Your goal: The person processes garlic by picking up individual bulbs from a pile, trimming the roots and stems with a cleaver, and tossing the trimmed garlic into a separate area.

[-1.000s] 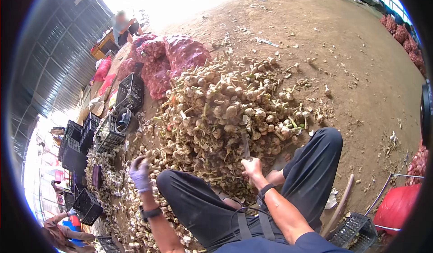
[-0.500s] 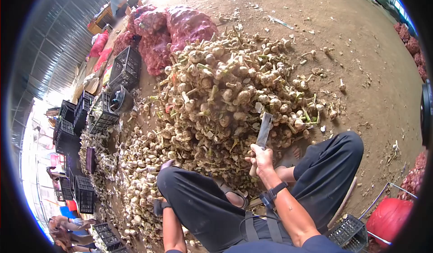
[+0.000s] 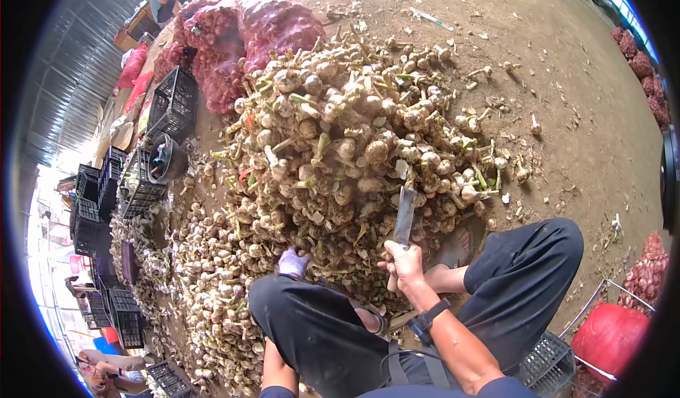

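Note:
My right hand [image 3: 405, 265] is closed around the handle of a knife [image 3: 406, 217], whose broad grey blade points up and away over the heap of garlic bulbs [image 3: 347, 143]. On my left hand [image 3: 292, 262] is a pale purple glove. It shows just beyond my left knee, at the near edge of the garlic, with its fingertips against or close to the bulbs. Its fingers are too small and blurred to show whether a bulb is between them. Many bulbs in the heap still have stems and dirt on them. Paler bulbs [image 3: 212, 292] lie spread to the left.
Pink mesh sacks [image 3: 276, 33] stand behind the heap. Black crates [image 3: 172, 102] and a dark bucket [image 3: 168, 158] line the left side. A red rounded object [image 3: 610, 343] and a crate [image 3: 547, 364] sit at my right. Other people are at far left.
My left hand has come out from behind my left knee, moving right to the garlic's edge. The knife stays in my right hand, its blade now more upright. The view has shifted slightly.

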A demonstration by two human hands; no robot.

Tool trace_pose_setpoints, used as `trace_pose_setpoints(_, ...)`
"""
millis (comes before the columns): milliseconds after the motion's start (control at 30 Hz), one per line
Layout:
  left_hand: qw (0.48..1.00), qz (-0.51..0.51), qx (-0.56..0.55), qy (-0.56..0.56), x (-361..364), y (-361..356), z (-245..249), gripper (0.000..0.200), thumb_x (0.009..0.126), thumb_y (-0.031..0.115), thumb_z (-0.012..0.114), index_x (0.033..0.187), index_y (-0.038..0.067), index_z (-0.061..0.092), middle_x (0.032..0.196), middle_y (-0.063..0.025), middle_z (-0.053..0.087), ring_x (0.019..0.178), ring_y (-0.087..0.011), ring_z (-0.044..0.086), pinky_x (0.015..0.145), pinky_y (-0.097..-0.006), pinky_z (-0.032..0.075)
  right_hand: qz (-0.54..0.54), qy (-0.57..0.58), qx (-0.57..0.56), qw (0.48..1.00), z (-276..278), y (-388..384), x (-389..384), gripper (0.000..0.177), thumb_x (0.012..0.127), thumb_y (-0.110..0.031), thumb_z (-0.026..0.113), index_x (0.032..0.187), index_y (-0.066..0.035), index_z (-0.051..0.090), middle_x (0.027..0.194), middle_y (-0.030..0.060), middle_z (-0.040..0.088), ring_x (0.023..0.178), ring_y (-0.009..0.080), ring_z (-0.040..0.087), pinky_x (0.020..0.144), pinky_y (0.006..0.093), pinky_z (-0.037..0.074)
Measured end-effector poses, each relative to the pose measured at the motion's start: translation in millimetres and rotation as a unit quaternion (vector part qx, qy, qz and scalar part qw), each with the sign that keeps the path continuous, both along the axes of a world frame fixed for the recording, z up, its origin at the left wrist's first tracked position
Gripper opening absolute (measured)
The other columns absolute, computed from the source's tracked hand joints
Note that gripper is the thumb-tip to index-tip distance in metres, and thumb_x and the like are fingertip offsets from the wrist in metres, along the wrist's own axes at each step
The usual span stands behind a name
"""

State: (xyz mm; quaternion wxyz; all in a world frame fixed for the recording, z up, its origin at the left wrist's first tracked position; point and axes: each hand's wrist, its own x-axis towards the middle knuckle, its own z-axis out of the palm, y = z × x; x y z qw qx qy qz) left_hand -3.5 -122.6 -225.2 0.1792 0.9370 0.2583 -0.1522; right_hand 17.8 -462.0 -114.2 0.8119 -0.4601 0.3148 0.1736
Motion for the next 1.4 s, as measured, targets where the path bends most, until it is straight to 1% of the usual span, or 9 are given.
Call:
trace_pose_setpoints(167,0.908,0.251,-0.328,-0.069,-13,35,-36,0.044,0.083,0.026,0.079,0.119,0.003,0.067,0.101,-0.0126,0.073,0.088,-0.0226,0.070,0.073,-0.0405,0.057,0.002,0.013,-0.029,0.999,20,2,6,0.021,0.091,-0.015,0.071,0.075,-0.005,0.061,0.063,0.0015,0.057,0.040,0.0088,0.048,0.048,0.0303,0.057)
trace_pose_setpoints(333,0.697,0.365,-0.565,-0.249,3,19,112,0.036,0.090,0.035,0.076,0.112,0.009,0.068,0.096,-0.0057,0.071,0.081,-0.0181,0.066,0.074,-0.0376,0.057,-0.023,-0.004,0.036,0.999,29,-7,6,0.016,0.091,-0.015,0.069,0.086,-0.001,0.062,0.069,0.0055,0.061,0.045,0.0125,0.055,0.042,0.0257,0.047)
trace_pose_setpoints(467,0.758,0.251,-0.528,-0.288,27,18,207,0.043,0.088,0.060,0.069,0.073,0.021,0.060,0.070,0.0034,0.061,0.062,-0.0113,0.054,0.058,-0.0277,0.044,-0.053,-0.023,0.065,0.996,44,-11,8,0.015,0.090,-0.013,0.069,0.082,-0.003,0.061,0.066,0.0035,0.060,0.042,0.0123,0.053,0.040,0.0263,0.048)
trace_pose_setpoints(633,0.765,0.160,-0.534,-0.323,36,-30,320,0.075,0.086,0.083,0.047,0.083,0.010,0.063,0.086,-0.0098,0.067,0.073,-0.0242,0.059,0.074,-0.0396,0.048,-0.039,-0.046,0.065,0.996,69,-16,6,0.014,0.090,-0.013,0.069,0.082,-0.005,0.061,0.065,0.0018,0.059,0.041,0.0104,0.051,0.042,0.0267,0.050)
trace_pose_setpoints(733,0.644,0.130,-0.700,-0.280,35,-29,334,0.080,0.081,0.088,0.046,0.083,0.010,0.064,0.079,-0.0081,0.063,0.072,-0.0254,0.056,0.073,-0.0397,0.048,-0.017,-0.110,0.034,0.993,82,-16,4,0.014,0.090,-0.012,0.070,0.081,-0.005,0.061,0.065,-0.0004,0.057,0.047,0.0089,0.053,0.044,0.0262,0.052)
trace_pose_setpoints(867,0.663,0.094,-0.662,-0.337,17,-78,346,0.067,0.083,0.076,0.061,0.086,0.009,0.065,0.075,-0.0043,0.061,0.067,-0.0210,0.055,0.071,-0.0340,0.048,-0.008,-0.168,-0.001,0.986,97,-17,-3,0.013,0.090,-0.011,0.070,0.081,-0.004,0.063,0.066,-0.0023,0.056,0.054,0.0069,0.054,0.046,0.0257,0.052)
trace_pose_setpoints(933,0.708,0.063,-0.631,-0.311,10,-93,348,0.023,0.089,0.025,0.072,0.098,0.004,0.065,0.078,-0.0014,0.063,0.070,-0.0132,0.058,0.070,-0.0285,0.050,0.004,-0.207,-0.082,0.975,101,-14,-5,0.018,0.088,-0.014,0.072,0.079,-0.001,0.064,0.064,-0.0007,0.060,0.057,0.0061,0.056,0.046,0.0278,0.050)
trace_pose_setpoints(1200,0.818,-0.071,-0.521,-0.233,-12,-145,312,0.042,0.086,0.023,0.078,0.120,0.005,0.061,0.099,-0.0005,0.067,0.085,-0.0100,0.062,0.074,-0.0257,0.053,0.065,-0.568,-0.396,0.719,171,-25,-23,0.017,0.077,-0.014,0.075,0.082,-0.003,0.064,0.076,0.0177,0.062,0.067,0.0375,0.064,0.057,0.0406,0.049)
trace_pose_setpoints(1400,0.879,-0.240,-0.285,-0.296,-19,-152,269,0.041,0.086,0.009,0.073,0.122,0.005,0.054,0.107,-0.0076,0.067,0.096,-0.0173,0.065,0.085,-0.0307,0.054,0.157,-0.604,-0.474,0.621,165,-22,-24,0.025,0.073,-0.024,0.074,0.086,-0.007,0.062,0.078,0.0112,0.058,0.072,0.0326,0.064,0.063,0.0432,0.049)
